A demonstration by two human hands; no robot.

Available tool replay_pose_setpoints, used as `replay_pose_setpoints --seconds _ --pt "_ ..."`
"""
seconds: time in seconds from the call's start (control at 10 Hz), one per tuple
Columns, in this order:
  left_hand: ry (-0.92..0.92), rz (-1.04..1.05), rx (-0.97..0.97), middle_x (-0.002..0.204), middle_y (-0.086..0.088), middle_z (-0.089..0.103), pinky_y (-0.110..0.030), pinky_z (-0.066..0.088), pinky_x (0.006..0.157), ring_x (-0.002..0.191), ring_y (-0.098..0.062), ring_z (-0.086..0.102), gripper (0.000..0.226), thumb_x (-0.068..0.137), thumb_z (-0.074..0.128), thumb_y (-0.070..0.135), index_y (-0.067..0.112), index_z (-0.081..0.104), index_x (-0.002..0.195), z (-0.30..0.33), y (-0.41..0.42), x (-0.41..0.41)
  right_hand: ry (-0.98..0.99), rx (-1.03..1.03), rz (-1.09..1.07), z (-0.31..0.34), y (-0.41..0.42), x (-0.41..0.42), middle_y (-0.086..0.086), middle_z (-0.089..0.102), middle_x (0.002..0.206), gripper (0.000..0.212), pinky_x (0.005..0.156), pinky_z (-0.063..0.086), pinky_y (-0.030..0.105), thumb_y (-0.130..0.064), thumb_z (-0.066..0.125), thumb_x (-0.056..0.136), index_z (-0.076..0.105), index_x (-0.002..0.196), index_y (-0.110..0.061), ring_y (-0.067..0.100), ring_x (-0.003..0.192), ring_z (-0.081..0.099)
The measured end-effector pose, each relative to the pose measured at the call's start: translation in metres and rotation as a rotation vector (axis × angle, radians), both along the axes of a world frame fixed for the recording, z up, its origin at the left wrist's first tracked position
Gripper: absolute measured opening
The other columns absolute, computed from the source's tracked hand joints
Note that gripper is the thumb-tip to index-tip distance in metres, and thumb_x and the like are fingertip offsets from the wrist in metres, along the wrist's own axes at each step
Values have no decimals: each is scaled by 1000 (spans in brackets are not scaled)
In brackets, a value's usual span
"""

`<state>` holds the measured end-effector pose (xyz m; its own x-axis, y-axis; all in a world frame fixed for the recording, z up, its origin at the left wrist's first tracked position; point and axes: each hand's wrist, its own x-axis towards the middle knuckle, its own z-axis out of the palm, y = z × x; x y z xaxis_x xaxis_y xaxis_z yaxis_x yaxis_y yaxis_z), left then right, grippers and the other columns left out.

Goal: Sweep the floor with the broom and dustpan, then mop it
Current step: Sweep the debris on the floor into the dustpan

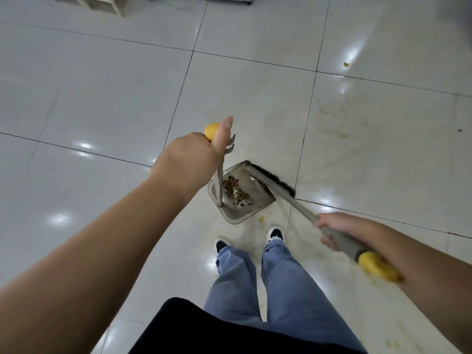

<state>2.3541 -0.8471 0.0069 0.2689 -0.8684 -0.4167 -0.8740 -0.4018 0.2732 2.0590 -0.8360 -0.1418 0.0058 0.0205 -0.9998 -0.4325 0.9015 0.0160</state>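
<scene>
Yellow caps top both grey handles. The left hand [201,149] is curled round the upright dustpan handle, thumb laid up along it. The right hand [332,229] is wrapped round the broom [286,194] shaft, lower down and nearer the head.

The dustpan [245,210] sits on the floor [102,98] just ahead of the shoes [274,233], below the left hand. The broom head lies along the pan's open right edge, its dark bristles touching the lip; the shaft slants back and right to the right hand. So the next stroke, I'd judge, runs leftward into the pan.

A heap of brown debris [236,191] already lies in the smoky, translucent pan. The tiles are glossy and pale, with yellowish smears to the right and a yellow crumb [346,64] well apart, unswept. Mopping has not started.
</scene>
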Motion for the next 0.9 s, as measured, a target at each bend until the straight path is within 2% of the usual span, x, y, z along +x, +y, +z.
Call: replay_pose_setpoints --seconds 0.1,0.2,0.3,0.4,0.5,0.6,0.7,0.8,0.9 --pt "35 6 -36 87 -10 30 -32 35 64 73 -25 36 73 94 35 11 23 -14 146 2 -1 -2 -98 148 -363 25 -34 -46 2 39 37 39 22 31 9 -31 38 96 44 69 -5 6 19 36" --pt "52 62 -8 87 -8 33 -31 34 65 74 -26 38 63 96 33 15 19 -3 148 -4 2 -9 -76 130 -384 50 -60 -77 2 37 36 41 20 31 13 -34 37 95 45 68 -4 7 18 36" --pt "61 51 -11 83 -7 36 -30 35 64 74 -29 43 54 98 31 23 12 12 147 -5 10 -11 -39 -57 -317 58 -72 -78 3 39 41 13 23 33 11 -27 39 97 45 88 -20 7 21 36" --pt "86 58 3 76 -5 36 -30 34 62 73 -34 48 45 97 29 31 14 35 138 -4 13 -14 3 -225 -207 42 -77 -59 6 41 37 15 26 33 8 -21 36 98 40 84 -21 8 19 35" --pt "29 62 82 66 -2 37 -33 40 62 57 -31 48 51 95 23 47 11 48 122 -5 22 -12 54 -299 -65 21 -78 -32 12 46 46 25 28 35 9 -16 38 98 38 74 -7 11 18 38" --pt "36 170 7 70 -8 47 -36 44 65 65 -32 52 52 95 37 34 7 27 138 5 40 -5 49 -258 1 0 -70 -14 6 42 31 27 28 32 10 -15 43 95 38 69 -10 12 18 38" --pt "34 -11 -88 62 -22 52 -30 38 46 46 -27 44 67 77 65 10 26 27 131 -3 54 -4 17 -162 96 -11 -49 -3 2 40 28 30 30 32 8 -11 43 93 37 64 -9 12 19 38" --pt "-8 216 -66 46 -1 38 -20 25 44 41 -12 31 55 66 12 84 39 43 66 -1 63 -18 22 -159 128 -14 -22 1 4 42 32 17 33 40 13 -3 43 88 37 77 -13 14 25 42" --pt "28 184 -76 60 1 38 -26 28 48 50 -16 35 47 80 12 71 47 51 94 -4 67 -15 20 -109 143 -12 3 -2 5 46 33 16 36 44 18 -3 46 86 39 88 -18 15 27 45"
